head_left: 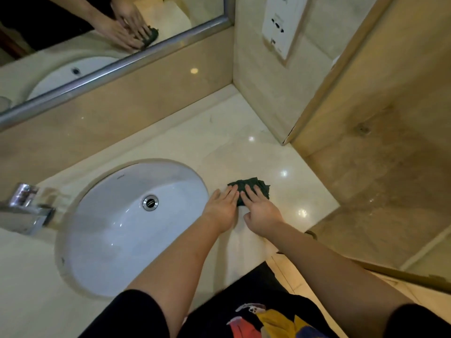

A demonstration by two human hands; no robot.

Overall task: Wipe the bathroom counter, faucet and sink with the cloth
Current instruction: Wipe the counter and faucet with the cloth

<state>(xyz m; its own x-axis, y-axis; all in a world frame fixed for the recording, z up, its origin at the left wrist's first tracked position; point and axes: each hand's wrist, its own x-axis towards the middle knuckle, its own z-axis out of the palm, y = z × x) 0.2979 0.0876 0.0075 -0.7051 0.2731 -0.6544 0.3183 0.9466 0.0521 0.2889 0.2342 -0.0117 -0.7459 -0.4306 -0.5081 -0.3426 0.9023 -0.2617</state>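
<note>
Both my arms reach forward, bare from the short black sleeves down; my left hand (223, 207) lies flat, palm down, fingers straight and close together, their tips touching the cloth's (251, 189) near-left edge; my right hand (260, 211) sits just beside it, palm down, fingers spread and pressing on top of the cloth, thumb tucked back toward my wrist; the two hands almost touch.
</note>
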